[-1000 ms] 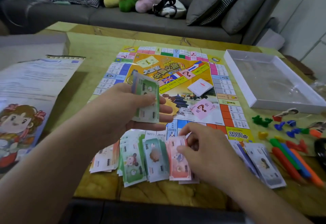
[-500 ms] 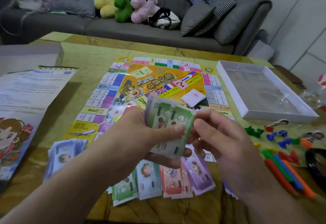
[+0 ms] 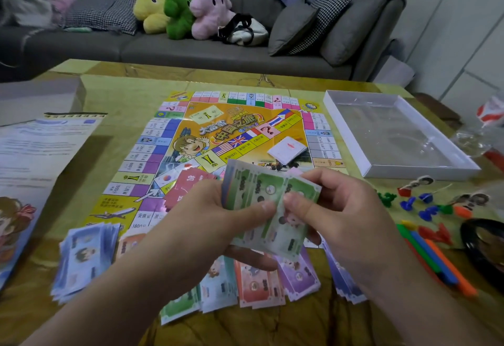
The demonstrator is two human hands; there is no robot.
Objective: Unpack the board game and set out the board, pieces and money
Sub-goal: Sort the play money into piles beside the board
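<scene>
Two hands hold one fanned stack of green play-money notes [image 3: 268, 209] above the near edge of the game board [image 3: 240, 138]. The left hand [image 3: 210, 225] grips the stack from the left, thumb across the face of the notes and fingers curled beneath. The right hand [image 3: 335, 217] pinches the rightmost note between thumb and fingers. The board lies unfolded and flat on the table [image 3: 122, 95], with a white card deck [image 3: 286, 149] and a pink card deck [image 3: 188, 187] on its centre area. Sorted money piles lie along the near table edge: blue notes [image 3: 81, 258] at left, then green [image 3: 180, 307], light blue [image 3: 218, 285], red [image 3: 259, 285] and purple [image 3: 300, 274]. Plastic playing pieces [image 3: 428, 209] lie right of the board. The open white box tray [image 3: 395, 133] rests at far right. A printed rules sheet [image 3: 35, 160] lies at left.
</scene>
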